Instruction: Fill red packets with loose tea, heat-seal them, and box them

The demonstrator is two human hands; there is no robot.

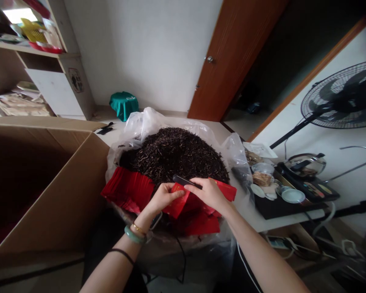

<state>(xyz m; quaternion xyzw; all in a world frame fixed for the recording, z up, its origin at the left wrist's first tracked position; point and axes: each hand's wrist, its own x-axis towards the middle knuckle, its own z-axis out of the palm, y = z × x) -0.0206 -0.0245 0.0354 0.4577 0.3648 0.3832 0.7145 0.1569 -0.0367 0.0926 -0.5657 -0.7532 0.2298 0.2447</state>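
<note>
My left hand is closed on a small red packet, its thumb lying across the front. Over the packet's top, my right hand grips a dark, narrow, round-ended tool that points left. Whether the right fingers also touch the packet, I cannot tell. Just beyond both hands rises a heap of dark dried tea leaves on a clear plastic sheet. To the left lies a row of stacked red packets. More red packets are spread beneath and right of my hands.
A large open cardboard box stands at the left. On the right, a side table bears a glass kettle, a white lid and small containers. A standing fan is behind it. A teal-covered stool is by the wall.
</note>
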